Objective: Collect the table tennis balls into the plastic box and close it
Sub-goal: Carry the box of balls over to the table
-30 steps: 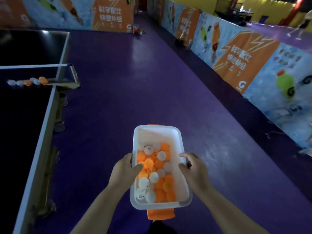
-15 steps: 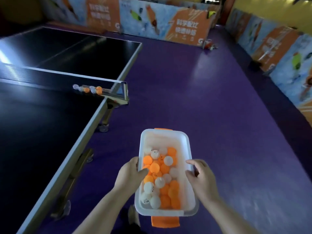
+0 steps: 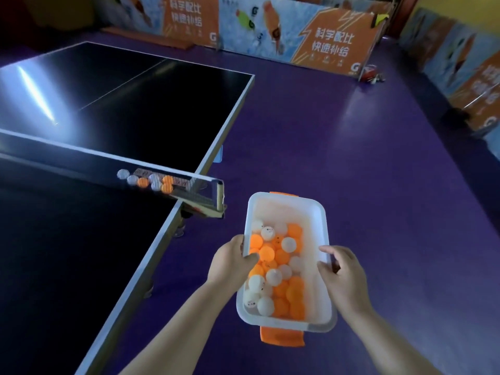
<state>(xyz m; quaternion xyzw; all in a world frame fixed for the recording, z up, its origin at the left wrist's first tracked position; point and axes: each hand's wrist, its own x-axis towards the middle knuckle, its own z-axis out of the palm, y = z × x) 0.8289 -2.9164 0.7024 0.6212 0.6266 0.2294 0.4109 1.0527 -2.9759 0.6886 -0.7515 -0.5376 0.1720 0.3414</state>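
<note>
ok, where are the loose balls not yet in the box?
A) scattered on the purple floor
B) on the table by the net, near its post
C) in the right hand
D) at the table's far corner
B: a cluster of white and orange balls sits on the table beside the net, near its post. The left hand and right hand both hold the open plastic box.

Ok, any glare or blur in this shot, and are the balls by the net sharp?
Head view: glare streaks the table's far half; the balls by the net are blurred; the plastic box looks sharper; the side barriers tilt from lens distortion.
</note>
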